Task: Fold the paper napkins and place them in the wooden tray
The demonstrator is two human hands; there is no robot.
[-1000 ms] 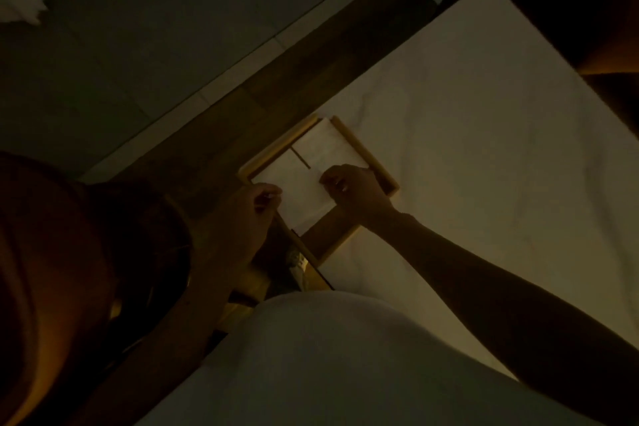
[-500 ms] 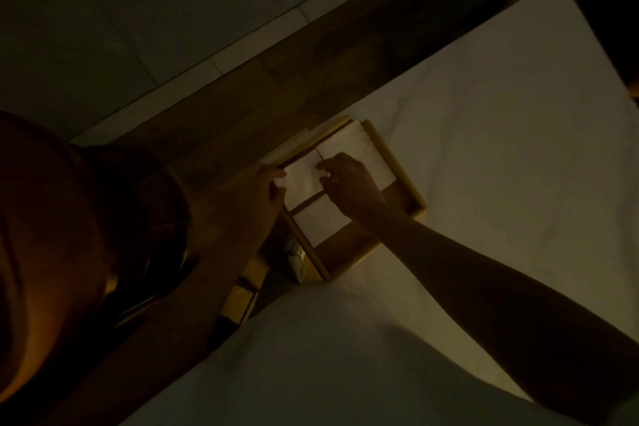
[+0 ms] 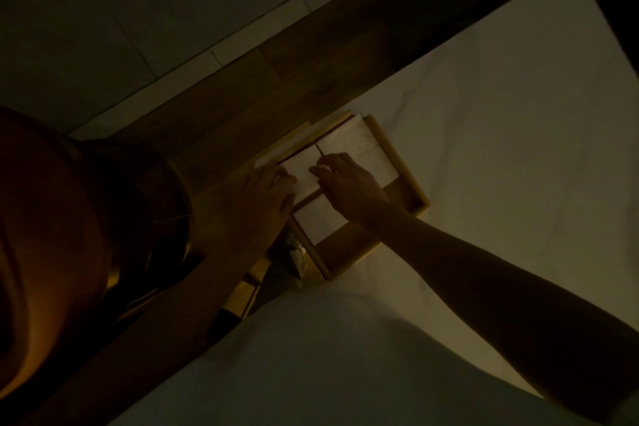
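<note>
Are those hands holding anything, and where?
Nothing is lifted. Both hands, left and right, rest fingertips on napkins lying in the tray; a real pinch cannot be told.

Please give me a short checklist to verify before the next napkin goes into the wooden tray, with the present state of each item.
1. Wooden tray lies flat on the white cloth: ok.
2. Folded napkins sit inside the rim: ok.
3. Free tray floor near the person: ok.
4. Left hand free of napkins: cannot tell, too dark.
5. Right hand clear of the tray: not ok, it rests on the napkins.
</note>
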